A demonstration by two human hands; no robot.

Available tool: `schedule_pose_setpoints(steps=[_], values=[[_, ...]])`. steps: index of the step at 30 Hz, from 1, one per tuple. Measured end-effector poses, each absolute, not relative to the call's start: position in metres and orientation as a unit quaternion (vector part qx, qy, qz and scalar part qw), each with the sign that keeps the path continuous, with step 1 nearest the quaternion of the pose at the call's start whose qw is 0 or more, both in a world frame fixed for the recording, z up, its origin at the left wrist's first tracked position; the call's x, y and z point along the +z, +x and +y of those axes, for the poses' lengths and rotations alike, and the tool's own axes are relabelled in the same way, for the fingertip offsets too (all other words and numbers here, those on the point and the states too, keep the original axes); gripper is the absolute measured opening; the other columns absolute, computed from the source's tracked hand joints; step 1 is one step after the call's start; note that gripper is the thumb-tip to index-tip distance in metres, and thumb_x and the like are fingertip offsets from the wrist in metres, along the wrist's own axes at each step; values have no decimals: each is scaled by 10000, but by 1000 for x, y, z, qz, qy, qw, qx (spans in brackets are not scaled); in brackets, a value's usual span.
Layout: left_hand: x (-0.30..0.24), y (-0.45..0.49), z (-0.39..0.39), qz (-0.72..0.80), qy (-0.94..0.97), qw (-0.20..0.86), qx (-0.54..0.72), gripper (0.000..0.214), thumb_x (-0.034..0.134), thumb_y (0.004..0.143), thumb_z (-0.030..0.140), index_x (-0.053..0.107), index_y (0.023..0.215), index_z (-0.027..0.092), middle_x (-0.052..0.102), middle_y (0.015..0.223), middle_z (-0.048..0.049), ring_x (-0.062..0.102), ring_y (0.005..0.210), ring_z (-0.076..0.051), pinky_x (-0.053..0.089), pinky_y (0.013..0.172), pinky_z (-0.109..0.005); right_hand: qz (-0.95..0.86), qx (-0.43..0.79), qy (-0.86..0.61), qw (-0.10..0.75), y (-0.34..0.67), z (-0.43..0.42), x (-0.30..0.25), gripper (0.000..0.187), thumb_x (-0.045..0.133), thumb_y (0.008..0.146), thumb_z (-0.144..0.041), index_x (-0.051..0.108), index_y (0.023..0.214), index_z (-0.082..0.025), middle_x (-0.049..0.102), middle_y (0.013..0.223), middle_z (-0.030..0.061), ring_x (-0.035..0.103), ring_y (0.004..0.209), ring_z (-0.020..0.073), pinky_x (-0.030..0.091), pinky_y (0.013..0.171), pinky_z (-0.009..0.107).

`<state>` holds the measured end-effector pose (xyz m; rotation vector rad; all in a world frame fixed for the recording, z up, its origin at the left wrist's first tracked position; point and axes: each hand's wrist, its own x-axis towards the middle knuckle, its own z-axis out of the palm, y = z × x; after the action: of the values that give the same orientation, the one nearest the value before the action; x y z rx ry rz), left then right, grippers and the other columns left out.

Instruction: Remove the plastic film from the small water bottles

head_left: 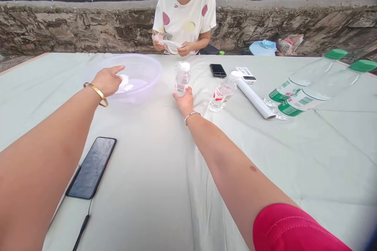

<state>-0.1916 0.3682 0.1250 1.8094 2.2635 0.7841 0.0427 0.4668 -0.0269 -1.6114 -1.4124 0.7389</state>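
My left hand (108,80) is over the near left side of a pale purple translucent basin (153,71). Its index finger stretches out to the right; the other fingers are mostly hidden. Just under it, inside the basin, lies a crumpled white item (126,83) whose kind I cannot make out. My right hand (185,101) is closed round the lower part of a small clear water bottle (182,78) with a white cap and a red-and-white label. A second such bottle (222,93) stands to the right of that hand.
A person (185,15) sits across the table (147,157), holding clear thin plastic. On the right are a roll of film (255,99), a phone (218,70), a white box-like device (246,75) and two large green-capped bottles (306,100). A corded phone (92,168) lies near my left arm.
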Motion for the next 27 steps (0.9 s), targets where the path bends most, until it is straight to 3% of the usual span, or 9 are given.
schedule_pose_setpoints(steps=[2,5,8,12,18,22,25,27], values=[[119,-185,347,769,581,51,263,429,479,810,147,556,1230,102,713,932,-76,691,756,-200,509,801,-453,-569,287,-650,413,51,447,-24,562,695,673,-361,454,1153,-195,607,1106,91,588,994,260,467,884,424],[100,-161,284,759,562,33,328,331,479,807,235,637,1088,161,718,875,-30,678,851,-200,488,874,-387,-592,293,-640,392,69,402,-18,529,702,662,-360,474,1118,-220,638,1068,59,604,973,250,480,846,402],[65,-130,204,724,580,142,344,286,499,784,371,674,950,217,733,877,-10,676,830,-197,513,809,-324,-626,314,-609,373,88,346,-15,532,709,651,-353,478,1119,-246,653,1049,32,616,967,231,483,829,374],[18,-94,109,701,551,275,360,257,510,761,449,682,818,266,741,855,-8,679,845,-222,530,781,-326,-636,358,-580,361,108,260,-16,499,708,646,-350,499,1085,-239,665,1010,30,626,934,223,485,802,363],[8,-59,33,656,463,436,406,385,549,738,552,668,908,227,720,910,-67,668,881,-253,513,851,-398,-631,462,-509,359,134,131,-11,456,739,598,-328,540,990,-208,663,931,30,618,855,214,484,772,359],[21,-34,13,571,368,585,444,580,555,736,629,617,1106,188,691,1051,-110,650,964,-251,499,881,-390,-556,684,-383,276,147,59,-3,435,740,617,-425,581,939,-179,622,791,10,548,624,123,429,545,243],[25,-8,-2,469,316,693,447,522,524,779,626,643,1029,183,705,928,-96,661,862,-236,523,761,-356,-470,796,-318,211,153,26,-1,486,682,640,-564,588,911,-171,557,677,-15,453,498,81,333,436,210],[21,8,-11,430,266,735,451,502,529,776,629,647,928,166,688,787,-79,657,728,-220,514,652,-336,-476,806,-314,159,159,19,2,514,623,663,-643,583,865,-172,540,627,-22,455,476,86,341,440,218]])
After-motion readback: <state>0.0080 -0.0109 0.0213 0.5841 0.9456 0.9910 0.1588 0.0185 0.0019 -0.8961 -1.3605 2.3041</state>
